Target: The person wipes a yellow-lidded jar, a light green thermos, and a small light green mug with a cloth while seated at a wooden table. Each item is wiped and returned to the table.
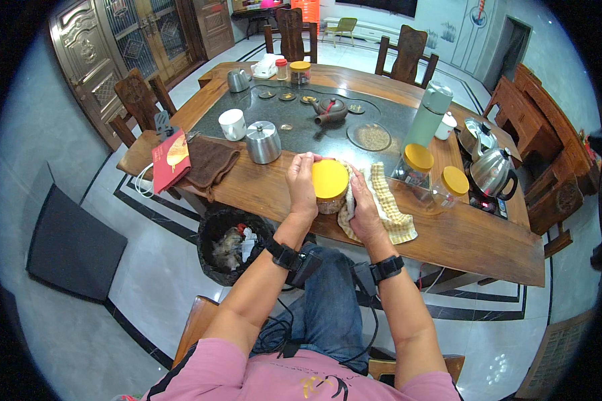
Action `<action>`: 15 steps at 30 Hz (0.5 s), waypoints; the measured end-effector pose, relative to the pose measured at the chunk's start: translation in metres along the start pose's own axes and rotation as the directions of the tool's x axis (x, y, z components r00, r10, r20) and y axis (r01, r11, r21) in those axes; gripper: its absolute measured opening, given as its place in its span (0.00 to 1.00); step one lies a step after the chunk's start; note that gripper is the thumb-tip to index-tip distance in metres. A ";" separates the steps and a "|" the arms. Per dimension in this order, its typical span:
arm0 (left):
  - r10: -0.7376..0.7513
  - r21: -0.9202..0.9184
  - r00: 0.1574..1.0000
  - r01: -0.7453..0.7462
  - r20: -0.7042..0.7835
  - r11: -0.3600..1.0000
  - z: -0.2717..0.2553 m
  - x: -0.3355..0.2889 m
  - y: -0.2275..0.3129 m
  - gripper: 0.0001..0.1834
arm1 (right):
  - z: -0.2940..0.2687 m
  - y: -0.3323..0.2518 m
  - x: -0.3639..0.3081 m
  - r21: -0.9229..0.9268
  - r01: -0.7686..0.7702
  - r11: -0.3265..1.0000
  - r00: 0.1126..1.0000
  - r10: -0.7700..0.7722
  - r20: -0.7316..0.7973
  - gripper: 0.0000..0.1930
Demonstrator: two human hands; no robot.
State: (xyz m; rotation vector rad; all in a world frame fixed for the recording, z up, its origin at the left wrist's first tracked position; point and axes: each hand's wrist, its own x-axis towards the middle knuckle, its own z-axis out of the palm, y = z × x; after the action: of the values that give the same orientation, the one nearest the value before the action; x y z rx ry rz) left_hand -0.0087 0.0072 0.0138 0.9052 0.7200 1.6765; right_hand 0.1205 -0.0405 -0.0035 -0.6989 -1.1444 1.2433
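Observation:
Between my two hands, at the near edge of the wooden table, is a clear jar [328, 206] with a yellow lid [330, 178]. My left hand [302, 186] is wrapped round the jar's left side, its fingertips reaching the far side of the lid. On the right side, my right hand [364, 206] presses a yellow-and-white checked cloth [392, 212] against the jar. The loose part of that cloth spreads over the table to the right of my fingers. The jar's contents are mostly hidden by the lid and my hands.
Two more yellow-lidded jars [417, 160] stand to the right, near a pale green flask [429, 117] and a steel kettle [493, 172]. Leftward are a steel canister [263, 142], a white cup [232, 125] and a brown towel [211, 162]. A black-lined bin [211, 264] stands below.

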 end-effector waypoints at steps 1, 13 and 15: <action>-0.027 0.003 0.999 0.027 0.042 1.000 -0.002 -0.002 0.004 0.14 | 0.000 0.000 0.000 0.018 -0.027 0.999 1.000 0.027 -0.006 0.26; -0.182 0.070 0.783 0.175 0.595 0.982 0.000 -0.002 0.036 0.18 | -0.002 0.004 0.003 0.187 -0.062 0.980 0.992 0.081 -0.093 0.27; -0.177 0.082 0.779 0.159 0.602 0.984 0.001 -0.003 0.039 0.18 | -0.005 0.005 0.003 0.222 -0.071 0.972 0.991 0.094 -0.097 0.26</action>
State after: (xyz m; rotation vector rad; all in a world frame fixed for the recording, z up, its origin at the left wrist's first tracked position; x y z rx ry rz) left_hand -0.0271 -0.0056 0.0457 1.2761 0.3609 1.1111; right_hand 0.1229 -0.0354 -0.0082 -0.6445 -0.8825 1.3619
